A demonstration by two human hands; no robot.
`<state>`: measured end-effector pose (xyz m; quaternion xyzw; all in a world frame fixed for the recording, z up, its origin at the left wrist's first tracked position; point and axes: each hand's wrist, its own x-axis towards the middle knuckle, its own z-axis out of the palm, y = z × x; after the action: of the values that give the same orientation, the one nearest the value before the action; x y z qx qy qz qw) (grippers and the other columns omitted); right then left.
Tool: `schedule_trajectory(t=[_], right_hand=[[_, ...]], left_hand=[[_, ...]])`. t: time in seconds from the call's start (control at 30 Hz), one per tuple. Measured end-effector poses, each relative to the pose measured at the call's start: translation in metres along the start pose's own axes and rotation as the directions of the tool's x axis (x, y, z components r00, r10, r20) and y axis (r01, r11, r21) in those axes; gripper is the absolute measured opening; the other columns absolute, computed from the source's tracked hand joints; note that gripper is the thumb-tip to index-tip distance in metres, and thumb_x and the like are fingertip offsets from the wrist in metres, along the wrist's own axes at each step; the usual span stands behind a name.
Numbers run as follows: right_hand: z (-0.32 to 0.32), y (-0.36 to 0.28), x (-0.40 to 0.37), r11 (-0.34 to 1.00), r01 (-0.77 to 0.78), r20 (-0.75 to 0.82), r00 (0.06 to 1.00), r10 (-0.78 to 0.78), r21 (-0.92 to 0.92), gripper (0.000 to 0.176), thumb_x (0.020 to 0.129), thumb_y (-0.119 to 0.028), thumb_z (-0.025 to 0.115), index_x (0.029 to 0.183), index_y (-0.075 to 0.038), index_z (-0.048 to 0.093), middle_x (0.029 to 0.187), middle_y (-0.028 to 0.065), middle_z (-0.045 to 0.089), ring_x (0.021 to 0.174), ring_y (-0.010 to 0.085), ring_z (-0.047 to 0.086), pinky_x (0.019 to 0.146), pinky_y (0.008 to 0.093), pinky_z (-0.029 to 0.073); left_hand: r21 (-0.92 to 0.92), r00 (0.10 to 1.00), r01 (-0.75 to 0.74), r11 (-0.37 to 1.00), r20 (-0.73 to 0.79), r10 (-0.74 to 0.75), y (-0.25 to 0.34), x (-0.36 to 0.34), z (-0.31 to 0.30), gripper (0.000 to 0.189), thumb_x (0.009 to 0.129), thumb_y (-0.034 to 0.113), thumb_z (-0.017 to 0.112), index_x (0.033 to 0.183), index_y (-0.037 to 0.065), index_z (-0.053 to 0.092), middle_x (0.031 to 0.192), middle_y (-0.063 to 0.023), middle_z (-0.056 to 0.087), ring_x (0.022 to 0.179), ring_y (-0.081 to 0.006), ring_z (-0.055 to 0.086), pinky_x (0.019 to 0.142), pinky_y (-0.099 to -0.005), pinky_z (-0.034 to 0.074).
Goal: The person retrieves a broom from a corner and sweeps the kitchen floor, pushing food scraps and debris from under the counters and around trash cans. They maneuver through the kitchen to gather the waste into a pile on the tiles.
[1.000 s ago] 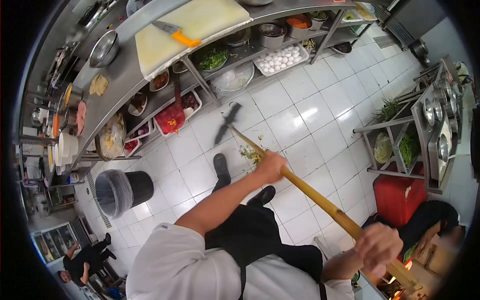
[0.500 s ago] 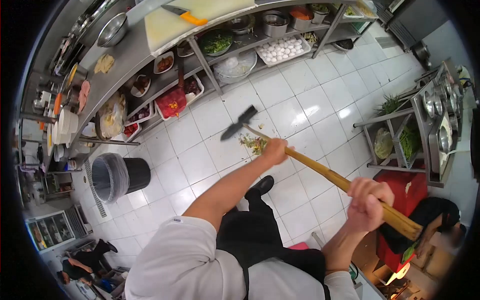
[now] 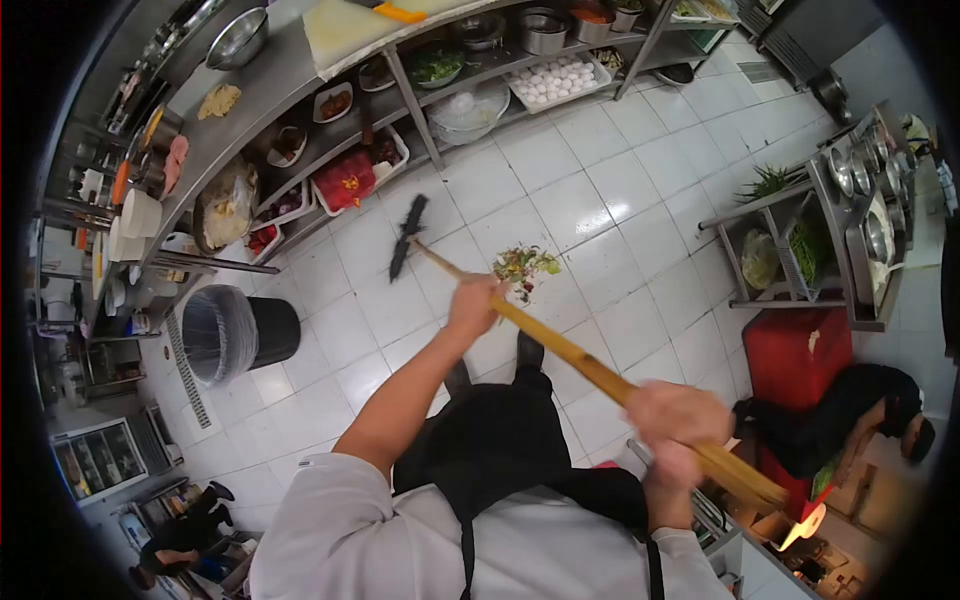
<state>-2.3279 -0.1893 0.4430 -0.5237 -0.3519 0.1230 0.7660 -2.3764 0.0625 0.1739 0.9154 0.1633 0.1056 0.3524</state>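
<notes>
Both my hands grip the wooden handle of a broom [image 3: 575, 355], which slants across in front of me. My left hand [image 3: 474, 305] is wrapped round the lower part of the handle, nearer the broom's dark head. Higher up, close to the handle's top end, my right hand [image 3: 680, 425] is closed round it. The black broom head [image 3: 408, 237] is over the white tiled floor [image 3: 380, 320]. To its right, apart from it, lies a small heap of green, yellow and red food scraps [image 3: 525, 268].
A long steel counter [image 3: 270, 95] with shelves of food curves along the far side. At left stands a lined black bin [image 3: 272, 330]. A steel rack [image 3: 790, 250] and a red box [image 3: 797, 350] stand at right, with a person in black [image 3: 850, 420] beside the box. Another person [image 3: 180, 535] is lower left.
The broom head has moved left, away from the scraps. Both hands have shifted left with the handle and keep their hold. My view has shifted slightly.
</notes>
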Motion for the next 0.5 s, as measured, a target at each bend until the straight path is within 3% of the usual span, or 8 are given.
schedule_trajectory(t=[0.13, 0.17, 0.2, 0.27, 0.3, 0.37, 0.43, 0.5], right_hand=[[0.006, 0.062, 0.005, 0.985, -0.17, 0.016, 0.985, 0.17, 0.026, 0.025, 0.074, -0.009, 0.06, 0.057, 0.0, 0.044, 0.054, 0.0077, 0.046, 0.052, 0.0217, 0.046, 0.059, 0.039, 0.044], [0.005, 0.068, 0.007, 0.976, -0.217, 0.002, 0.976, 0.217, 0.025, 0.026, 0.074, -0.009, 0.06, 0.057, 0.0, 0.044, 0.054, 0.0076, 0.047, 0.053, 0.0214, 0.046, 0.061, 0.0388, 0.044], [0.005, 0.065, 0.007, 0.993, -0.122, -0.108, 0.987, 0.121, 0.003, 0.026, 0.074, -0.01, 0.06, 0.057, -0.002, 0.043, 0.053, 0.0066, 0.046, 0.049, 0.0207, 0.045, 0.055, 0.0369, 0.043], [-0.022, 0.041, 0.019, 1.0, 0.026, -0.095, 0.995, -0.026, -0.008, 0.031, 0.076, -0.015, 0.061, 0.056, -0.008, 0.039, 0.046, 0.0028, 0.042, 0.037, 0.0176, 0.039, 0.04, 0.0343, 0.036], [-0.031, 0.021, 0.03, 0.999, 0.039, -0.1, 0.994, -0.043, -0.036, 0.033, 0.077, -0.016, 0.059, 0.054, -0.01, 0.036, 0.043, 0.0006, 0.04, 0.034, 0.0143, 0.037, 0.036, 0.0299, 0.034], [-0.06, -0.009, 0.05, 0.996, 0.066, 0.05, 0.996, -0.069, 0.06, 0.032, 0.078, -0.015, 0.061, 0.057, -0.01, 0.039, 0.044, -0.002, 0.043, 0.034, 0.0122, 0.042, 0.035, 0.0276, 0.038], [-0.067, -0.033, 0.067, 0.986, 0.123, 0.123, 0.983, -0.136, 0.11, 0.028, 0.081, -0.013, 0.06, 0.061, -0.014, 0.041, 0.045, -0.0065, 0.046, 0.036, 0.0053, 0.044, 0.035, 0.0205, 0.041], [-0.066, -0.059, 0.071, 0.977, 0.142, 0.254, 0.95, -0.181, 0.162, 0.027, 0.08, -0.009, 0.065, 0.061, -0.012, 0.045, 0.047, -0.0027, 0.051, 0.038, 0.0079, 0.05, 0.038, 0.0224, 0.045]], left_hand=[[0.097, 1.0, 0.021, 0.995, 0.018, -0.022, -0.076, -0.011, 0.022, 0.022, 0.083, 0.018, 0.063, 0.068, 0.003, 0.06, 0.072, -0.0172, 0.058, 0.076, -0.0372, 0.056, 0.071, -0.0455, 0.045], [0.112, 0.987, -0.146, 0.983, -0.052, 0.152, -0.082, -0.018, 0.044, 0.019, 0.082, 0.017, 0.063, 0.068, 0.004, 0.061, 0.073, -0.0162, 0.059, 0.076, -0.0368, 0.056, 0.072, -0.0449, 0.045], [0.135, 0.941, -0.301, 0.944, -0.121, 0.317, -0.077, -0.025, 0.07, 0.016, 0.08, 0.015, 0.064, 0.069, 0.004, 0.061, 0.075, -0.0152, 0.059, 0.076, -0.0363, 0.055, 0.073, -0.0444, 0.044], [-0.053, 0.984, -0.122, 0.991, 0.127, 0.127, -0.034, -0.022, 0.098, 0.008, 0.073, 0.016, 0.07, 0.073, 0.009, 0.065, 0.075, -0.0149, 0.059, 0.074, -0.0354, 0.057, 0.066, -0.0435, 0.046], [-0.22, 0.993, 0.016, 0.975, 0.118, 0.01, 0.005, -0.015, 0.102, 0.013, 0.071, 0.019, 0.072, 0.072, 0.008, 0.065, 0.072, -0.0162, 0.061, 0.073, -0.0363, 0.06, 0.066, -0.0438, 0.047], [-0.31, 0.935, 0.006, 0.951, 0.339, 0.104, 0.051, 0.003, 0.101, 0.018, 0.075, 0.021, 0.069, 0.068, 0.006, 0.062, 0.07, -0.017, 0.062, 0.071, -0.0375, 0.061, 0.069, -0.0448, 0.048], [-0.314, 0.909, 0.025, 0.949, 0.401, 0.109, 0.092, 0.014, 0.076, 0.022, 0.079, 0.023, 0.067, 0.069, 0.005, 0.062, 0.068, -0.0167, 0.061, 0.07, -0.0374, 0.06, 0.065, -0.0436, 0.047], [-0.324, 0.91, -0.011, 0.946, 0.39, 0.144, 0.105, 0.013, 0.057, 0.022, 0.079, 0.024, 0.066, 0.068, 0.005, 0.062, 0.068, -0.0163, 0.061, 0.069, -0.0375, 0.059, 0.064, -0.0435, 0.046]])
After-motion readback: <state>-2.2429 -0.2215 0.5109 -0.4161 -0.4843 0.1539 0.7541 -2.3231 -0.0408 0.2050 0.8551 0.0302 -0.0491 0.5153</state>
